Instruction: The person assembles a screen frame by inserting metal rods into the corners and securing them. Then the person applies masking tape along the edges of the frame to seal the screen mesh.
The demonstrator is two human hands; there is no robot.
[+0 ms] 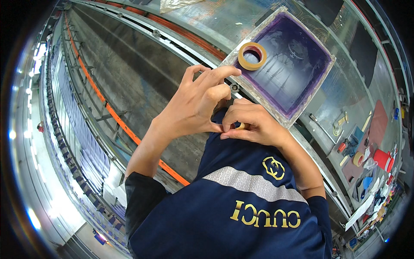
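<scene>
My left hand [195, 102] is raised in front of my chest with its fingers bent and spread apart. Its thumb tip meets the fingertips of my right hand [254, 124]. The right fingers are pinched together, and a small yellowish thing [241, 126] shows among them; I cannot make out what it is. Just beyond the hands, a roll of tan tape [252, 66] lies at the near left corner of a shallow rectangular frame [309, 33] with a pale rim and purple inside edges. The left fingertips are close to the roll but appear apart from it.
The frame rests on a long glass-like table [319, 127]. To the right lie a metal tool [321, 127], another tape roll [358, 159], a red container [383, 160] and assorted clutter. An orange rail [116, 117] runs along the left, beside a long dark surface [129, 64].
</scene>
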